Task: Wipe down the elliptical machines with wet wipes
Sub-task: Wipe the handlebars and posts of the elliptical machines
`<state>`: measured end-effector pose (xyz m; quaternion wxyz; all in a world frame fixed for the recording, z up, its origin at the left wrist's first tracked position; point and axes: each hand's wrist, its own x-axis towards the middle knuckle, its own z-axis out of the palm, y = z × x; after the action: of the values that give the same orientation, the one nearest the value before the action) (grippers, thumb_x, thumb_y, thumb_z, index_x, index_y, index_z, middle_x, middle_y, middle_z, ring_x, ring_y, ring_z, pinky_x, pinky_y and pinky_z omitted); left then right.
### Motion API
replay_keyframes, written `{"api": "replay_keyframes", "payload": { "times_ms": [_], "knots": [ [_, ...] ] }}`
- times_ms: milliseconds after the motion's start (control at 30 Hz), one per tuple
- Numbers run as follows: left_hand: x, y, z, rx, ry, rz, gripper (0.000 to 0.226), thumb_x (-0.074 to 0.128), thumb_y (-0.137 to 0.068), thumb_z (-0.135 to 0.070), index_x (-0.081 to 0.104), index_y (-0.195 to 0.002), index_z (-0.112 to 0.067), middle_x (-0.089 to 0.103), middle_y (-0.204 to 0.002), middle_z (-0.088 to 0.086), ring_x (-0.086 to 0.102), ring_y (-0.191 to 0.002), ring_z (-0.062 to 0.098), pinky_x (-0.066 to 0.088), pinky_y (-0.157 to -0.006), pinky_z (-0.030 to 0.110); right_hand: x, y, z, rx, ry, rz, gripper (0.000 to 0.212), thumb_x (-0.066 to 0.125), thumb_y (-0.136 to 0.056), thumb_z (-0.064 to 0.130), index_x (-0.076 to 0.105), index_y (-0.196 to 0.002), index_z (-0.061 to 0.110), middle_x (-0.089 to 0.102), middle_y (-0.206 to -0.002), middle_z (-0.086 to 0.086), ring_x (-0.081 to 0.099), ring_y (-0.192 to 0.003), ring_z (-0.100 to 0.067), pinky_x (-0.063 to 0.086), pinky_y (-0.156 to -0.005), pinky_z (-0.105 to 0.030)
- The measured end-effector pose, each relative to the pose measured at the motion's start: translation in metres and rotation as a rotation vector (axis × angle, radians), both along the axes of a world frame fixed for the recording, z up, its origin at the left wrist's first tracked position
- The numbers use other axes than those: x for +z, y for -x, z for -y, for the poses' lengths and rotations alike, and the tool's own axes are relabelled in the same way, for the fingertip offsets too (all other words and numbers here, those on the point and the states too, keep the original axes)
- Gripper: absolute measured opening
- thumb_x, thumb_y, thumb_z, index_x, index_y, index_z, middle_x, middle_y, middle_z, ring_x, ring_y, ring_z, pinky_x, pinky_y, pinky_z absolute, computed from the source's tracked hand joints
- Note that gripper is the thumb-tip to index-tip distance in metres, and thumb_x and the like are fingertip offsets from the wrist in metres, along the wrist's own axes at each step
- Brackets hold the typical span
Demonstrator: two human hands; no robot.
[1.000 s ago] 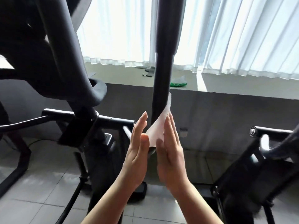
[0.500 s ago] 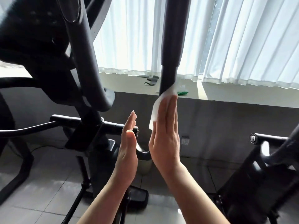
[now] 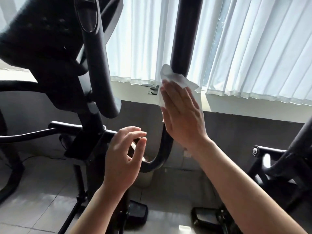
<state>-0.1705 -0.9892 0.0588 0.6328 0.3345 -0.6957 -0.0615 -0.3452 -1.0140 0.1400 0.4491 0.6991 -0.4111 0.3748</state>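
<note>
A smooth black tube [image 3: 183, 36] with a satin sheen is seen at 12 o'clock. Against it, a soft, crumpled white wipe [image 3: 175, 79] is pressed. Thin pleated white cloth curtains [image 3: 253, 48] are hung behind, and glossy grey floor tiles [image 3: 42, 196] are laid at 7 o'clock.

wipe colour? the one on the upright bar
White, plain; the wet wipe shows best in the head view, pressed by the right hand.

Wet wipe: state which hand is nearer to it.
Right. The right hand presses the wet wipe flat against the black upright bar with straight fingers. The left hand hangs lower and to the left, off the wipe, fingers loosely curled.
</note>
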Motion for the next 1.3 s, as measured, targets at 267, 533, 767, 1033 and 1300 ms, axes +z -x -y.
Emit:
{"api": "replay_keyframes", "payload": {
  "times_ms": [267, 533, 767, 1033, 1300],
  "knots": [
    [-0.012, -0.043, 0.018, 0.390, 0.294, 0.330, 0.038, 0.056, -0.092, -0.023, 0.054, -0.129, -0.017, 0.041, -0.145, 0.013, 0.042, -0.133, 0.033, 0.036, -0.109, 0.048, -0.064, 0.019, -0.024, -0.157, -0.148, -0.630, 0.026, 0.049, -0.099, 0.022, 0.070, -0.104, 0.008, 0.067, -0.113, -0.007, 0.055, -0.120, -0.028, 0.038, -0.112, -0.039],
    [-0.055, -0.023, 0.014, 0.230, 0.045, 0.233, 0.049, 0.056, -0.088, -0.025, 0.047, -0.137, -0.022, 0.031, -0.155, 0.008, 0.039, -0.139, 0.031, 0.037, -0.107, 0.061, 0.034, 0.024, -0.020, -0.170, -0.085, -0.599, 0.027, 0.049, -0.103, 0.014, 0.065, -0.114, -0.004, 0.064, -0.122, -0.018, 0.051, -0.129, -0.036, 0.036, -0.113, -0.047],
    [-0.099, -0.003, -0.011, 0.080, -0.283, 0.104, 0.036, 0.050, -0.091, -0.032, 0.064, -0.122, -0.020, 0.067, -0.122, -0.005, 0.057, -0.118, 0.007, 0.035, -0.112, 0.047, -0.079, 0.026, -0.030, -0.261, -0.217, -0.980, 0.038, 0.038, -0.093, 0.013, 0.054, -0.127, 0.003, 0.056, -0.126, -0.010, 0.043, -0.126, -0.034, 0.014, -0.119, -0.046],
    [-0.132, 0.035, -0.026, -0.146, -0.458, 0.091, 0.060, 0.057, -0.088, -0.040, 0.049, -0.142, -0.013, 0.050, -0.143, -0.002, 0.041, -0.135, 0.000, 0.030, -0.111, 0.013, -0.007, 0.037, -0.014, -0.131, -0.133, -0.717, 0.026, 0.048, -0.102, 0.020, 0.061, -0.118, 0.005, 0.061, -0.124, -0.012, 0.047, -0.125, -0.028, 0.010, -0.121, -0.040],
    [-0.138, 0.053, -0.036, -0.075, -0.490, -0.006, 0.062, 0.060, -0.086, -0.038, 0.041, -0.143, -0.024, 0.047, -0.145, -0.004, 0.034, -0.141, 0.007, 0.022, -0.115, 0.014, -0.050, 0.035, -0.024, -0.155, -0.176, -0.758, 0.032, 0.041, -0.101, 0.012, 0.067, -0.116, 0.004, 0.066, -0.122, -0.011, 0.051, -0.129, -0.032, 0.014, -0.122, -0.045]
  ]
}}
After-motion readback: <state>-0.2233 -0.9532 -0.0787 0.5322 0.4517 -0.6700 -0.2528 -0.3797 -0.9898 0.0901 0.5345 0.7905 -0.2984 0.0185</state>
